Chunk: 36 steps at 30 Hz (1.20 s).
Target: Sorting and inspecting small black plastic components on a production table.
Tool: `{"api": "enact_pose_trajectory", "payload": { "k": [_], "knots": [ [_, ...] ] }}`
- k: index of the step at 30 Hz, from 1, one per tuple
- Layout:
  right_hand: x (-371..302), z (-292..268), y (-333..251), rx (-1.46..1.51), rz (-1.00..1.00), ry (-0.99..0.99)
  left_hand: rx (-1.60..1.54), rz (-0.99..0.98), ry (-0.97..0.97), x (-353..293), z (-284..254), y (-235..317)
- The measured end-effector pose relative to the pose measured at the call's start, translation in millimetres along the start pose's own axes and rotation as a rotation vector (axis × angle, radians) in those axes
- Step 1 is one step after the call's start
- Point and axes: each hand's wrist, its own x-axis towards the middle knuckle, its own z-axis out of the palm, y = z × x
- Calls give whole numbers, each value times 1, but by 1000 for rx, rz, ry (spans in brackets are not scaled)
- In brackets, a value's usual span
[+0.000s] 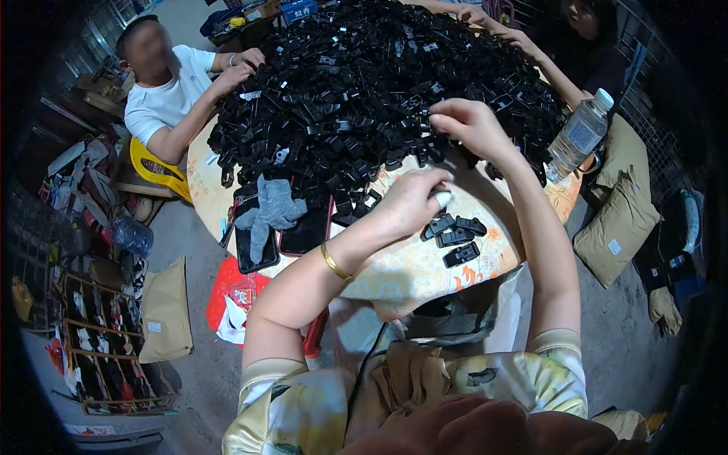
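A huge heap of small black plastic parts (341, 98), which look like clips or buckles, covers most of the round table. My right hand (474, 129) is at the heap's near right edge, thumb and fingers pinched together against the parts; what lies between them is hidden. Lower and to the left, my left hand (413, 203) hovers with curled fingers over the near tabletop, a white wrap on one fingertip. Whatever it holds cannot be made out. Just right of it, several separate black clips (455, 233) lie on the patterned tablecloth (402, 273).
A grey cloth glove (274, 212) lies over dark phones (307, 231) at left. A clear water bottle (582, 135) stands at the right edge. Two people work the heap's far sides, one in a white shirt (171, 91). An opened bag (455, 322) hangs between me and the table.
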Motion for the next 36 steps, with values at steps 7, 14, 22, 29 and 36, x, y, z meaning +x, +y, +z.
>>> {"api": "enact_pose_trajectory", "payload": {
  "k": [7, 14, 22, 29, 36],
  "knots": [
    [39, 43, 6, -625, -336, -114, -110, -46, -135, -6, 1, 6],
    [27, 11, 3, -198, -69, 154, 185, 50, 292, -4, 4, -12],
    [-16, 26, -15, -731, -52, -30, 302, 7, 202, -8, 4, -10],
    [-15, 49, -1, -825, -46, 47, 231, -163, 288, -4, 2, -13],
    [-31, 5, -8, -577, -380, 57, -825, -573, 413, 13, -9, -1]
  ]
}}
